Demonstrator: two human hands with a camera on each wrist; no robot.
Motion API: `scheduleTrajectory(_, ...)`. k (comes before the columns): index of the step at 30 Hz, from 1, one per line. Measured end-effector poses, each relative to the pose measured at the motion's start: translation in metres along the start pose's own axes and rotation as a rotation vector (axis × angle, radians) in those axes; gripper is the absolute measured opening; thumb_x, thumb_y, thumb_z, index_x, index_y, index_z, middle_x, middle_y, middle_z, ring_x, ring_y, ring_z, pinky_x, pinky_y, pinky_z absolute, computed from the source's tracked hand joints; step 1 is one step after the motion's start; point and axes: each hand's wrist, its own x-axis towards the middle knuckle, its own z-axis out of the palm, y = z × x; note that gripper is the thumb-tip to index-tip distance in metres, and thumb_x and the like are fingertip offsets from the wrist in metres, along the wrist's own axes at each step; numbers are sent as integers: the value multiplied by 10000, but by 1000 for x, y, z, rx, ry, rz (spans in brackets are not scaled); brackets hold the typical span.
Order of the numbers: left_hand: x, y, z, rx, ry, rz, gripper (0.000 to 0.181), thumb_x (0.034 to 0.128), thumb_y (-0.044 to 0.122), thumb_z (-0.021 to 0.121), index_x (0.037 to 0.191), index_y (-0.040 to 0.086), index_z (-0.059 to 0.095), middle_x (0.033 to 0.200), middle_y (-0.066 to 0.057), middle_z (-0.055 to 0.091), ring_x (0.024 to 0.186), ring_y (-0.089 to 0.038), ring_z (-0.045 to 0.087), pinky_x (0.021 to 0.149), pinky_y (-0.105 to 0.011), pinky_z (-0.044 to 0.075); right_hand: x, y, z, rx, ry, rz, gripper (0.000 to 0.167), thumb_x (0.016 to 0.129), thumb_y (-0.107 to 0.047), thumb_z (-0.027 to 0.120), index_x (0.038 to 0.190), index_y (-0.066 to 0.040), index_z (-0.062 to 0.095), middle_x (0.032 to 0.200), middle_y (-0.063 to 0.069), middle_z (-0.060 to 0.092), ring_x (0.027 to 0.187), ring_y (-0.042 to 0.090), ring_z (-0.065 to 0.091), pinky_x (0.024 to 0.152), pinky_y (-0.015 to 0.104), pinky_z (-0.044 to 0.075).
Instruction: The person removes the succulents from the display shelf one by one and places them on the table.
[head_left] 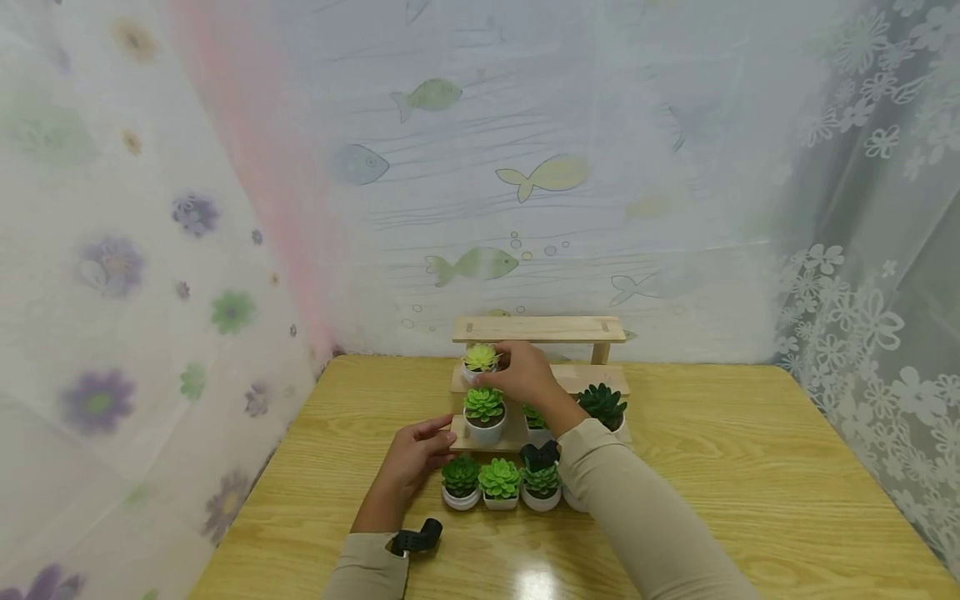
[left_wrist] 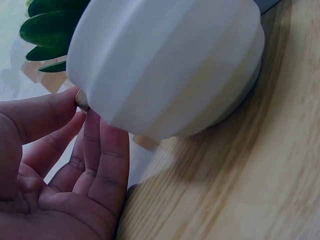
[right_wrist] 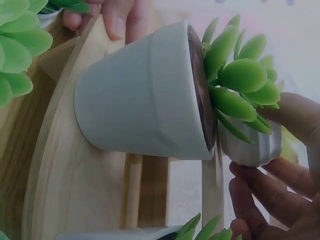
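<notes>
Head view: R hand (head_left: 522,375) has thumb + fingers clamped on a small white pot (head_left: 469,375) w/ a yellow-green succulent (head_left: 481,358), at the L end of the stand's middle shelf (head_left: 579,375); can't tell if its base touches the wood. L hand (head_left: 412,454) pinches the L end of the bottom shelf (head_left: 515,433), prob. to steady it. Step in hand, by my read: positioning that pot on the middle tier. Next move calls for a level base, a gentle release & fingers clear of the leaves just below.

Those leaves: bright-green succulent (head_left: 484,403), thick, spoon-shaped, plasticky-looking, in a smooth tapered pot (right_wrist: 145,95) w/ a banded rim & brown fill. Further R, same shelf: dark-green succulent (head_left: 602,404), pointier leaves. Shelves = pale planks, fine grain; top shelf (head_left: 537,328) flat & narrow. Tabletop (head_left: 712,458): yellowish, wavy woodgrain, slight sheen. On it in front, a row incl. a squarish pot (head_left: 500,503); L wrist view shows a fluted pot (left_wrist: 170,65), bulbous, matte white. Backdrop (head_left: 637,108): thin fish-print sheet.
</notes>
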Motion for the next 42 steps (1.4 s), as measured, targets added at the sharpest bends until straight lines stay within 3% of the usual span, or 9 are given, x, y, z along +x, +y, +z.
scheduleTrajectory(10, 0, 1, 0, 4, 3, -13, 476, 975, 79, 716, 1439, 41, 614, 1100, -74, 733, 867, -162, 750, 762, -283, 628, -7, 3, -3, 15, 30, -6, 692, 846, -420, 860, 1423, -116, 627, 1290, 100, 671, 1217, 333, 630, 945, 502, 571)
scheduleTrajectory(18, 0, 2, -1, 10, 6, -22, 471, 972, 83, 722, 1431, 49, 624, 1124, -87, 716, 872, -155, 735, 786, -300, 631, -18, 4, -11, 33, 82, -1, 722, 850, -462, 846, 1457, -156, 602, 1321, 68, 673, 1225, 270, 632, 946, 486, 586)
scheduleTrajectory(23, 1, 1, -1, 1, -6, -17, 490, 971, 95, 727, 1445, 46, 610, 1144, -96, 712, 869, -155, 734, 786, -298, 631, -26, 6, -16, 56, 134, -52, 689, 844, -464, 853, 1425, -172, 625, 1253, 37, 699, 1188, 272, 658, 899, 483, 597)
scheduleTrajectory(29, 3, -1, -1, 0, 4, -23, 479, 969, 75, 724, 1436, 61, 622, 1121, -91, 718, 859, -157, 734, 772, -289, 628, -42, 7, -20, 70, 152, -109, 705, 835, -439, 866, 1436, -164, 618, 1225, 23, 696, 1128, 255, 684, 872, 471, 603)
scheduleTrajectory(36, 5, -1, 0, -8, -3, -18, 475, 968, 64, 717, 1434, 58, 623, 1102, -88, 723, 859, -170, 750, 758, -284, 627, -66, 7, -22, 85, 144, -130, 690, 824, -482, 867, 1404, -185, 641, 1231, 3, 706, 1067, 199, 704, 849, 433, 612)
scheduleTrajectory(42, 2, -1, -1, -14, -3, -21, 472, 971, 56, 710, 1435, 53, 621, 1119, -92, 723, 855, -165, 744, 764, -290, 630, -85, 7, -21, 107, 120, -135, 700, 807, -463, 885, 1399, -176, 647, 1132, -8, 734, 1003, 192, 716, 793, 395, 609)
